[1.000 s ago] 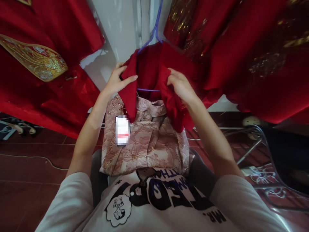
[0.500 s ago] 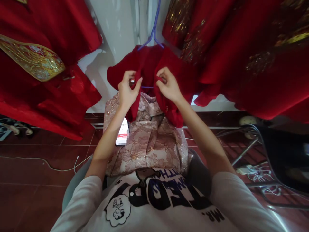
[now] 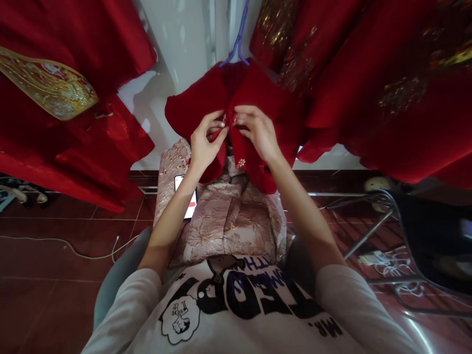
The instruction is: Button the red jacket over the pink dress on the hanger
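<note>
A red short jacket (image 3: 199, 101) hangs from a purple hanger (image 3: 239, 39) in front of me. My left hand (image 3: 207, 139) pinches its left front edge. On the other front edge, my right hand (image 3: 258, 129) has its fingers closed on the cloth, close to my left fingertips. The two edges nearly meet between my hands. A small shiny ornament (image 3: 241, 163) shows on the right front panel. Below the jacket, a pink brocade garment (image 3: 236, 221) lies over my lap, with a phone (image 3: 190, 209) on it, partly behind my left forearm.
Red garments with gold embroidery (image 3: 66, 93) hang at the left, and more red clothing (image 3: 350, 98) hangs at the right. A black chair (image 3: 435, 241) stands on the right. White cables (image 3: 394, 265) and a long cord (image 3: 55, 241) lie on the tiled floor.
My hands have drawn the jacket's two front edges together, closing the gap between them. The left hand moved right, and the hanger shifted slightly. More of the phone now shows.
</note>
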`<state>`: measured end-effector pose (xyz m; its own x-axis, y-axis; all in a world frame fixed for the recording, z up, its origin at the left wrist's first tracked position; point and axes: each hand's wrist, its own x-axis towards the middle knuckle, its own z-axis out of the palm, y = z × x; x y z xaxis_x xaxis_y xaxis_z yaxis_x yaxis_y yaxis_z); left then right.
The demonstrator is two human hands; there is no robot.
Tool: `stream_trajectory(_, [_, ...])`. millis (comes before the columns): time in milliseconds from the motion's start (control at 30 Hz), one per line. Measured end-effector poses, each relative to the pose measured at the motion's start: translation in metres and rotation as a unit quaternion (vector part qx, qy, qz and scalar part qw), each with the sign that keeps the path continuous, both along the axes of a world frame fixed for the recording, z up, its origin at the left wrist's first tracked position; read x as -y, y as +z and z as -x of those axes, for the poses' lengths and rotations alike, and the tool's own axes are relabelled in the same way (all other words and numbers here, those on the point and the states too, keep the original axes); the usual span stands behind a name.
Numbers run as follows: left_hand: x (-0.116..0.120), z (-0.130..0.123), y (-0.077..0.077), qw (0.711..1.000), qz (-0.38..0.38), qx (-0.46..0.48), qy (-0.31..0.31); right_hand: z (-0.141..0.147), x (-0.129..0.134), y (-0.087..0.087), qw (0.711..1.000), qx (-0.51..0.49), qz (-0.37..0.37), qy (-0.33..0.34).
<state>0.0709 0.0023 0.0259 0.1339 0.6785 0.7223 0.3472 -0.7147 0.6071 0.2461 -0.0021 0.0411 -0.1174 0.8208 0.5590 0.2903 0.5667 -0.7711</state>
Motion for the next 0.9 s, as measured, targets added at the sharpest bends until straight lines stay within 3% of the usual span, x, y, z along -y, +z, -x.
stream_trajectory(200, [-0.002,0.002,-0.004,1.0,0.003,0.011,0.008,0.004,0.004,-0.007,0.999,-0.003,-0.041,-0.014])
stream_trajectory(533, [0.018,0.013,0.026,0.994,-0.003,-0.105,-0.028,0.011,0.019,-0.01,0.995,-0.02,-0.072,-0.069])
stream_trajectory(900, [0.017,0.009,0.038,0.987,-0.038,-0.154,-0.024,0.002,0.021,-0.009,0.995,-0.024,-0.081,-0.047])
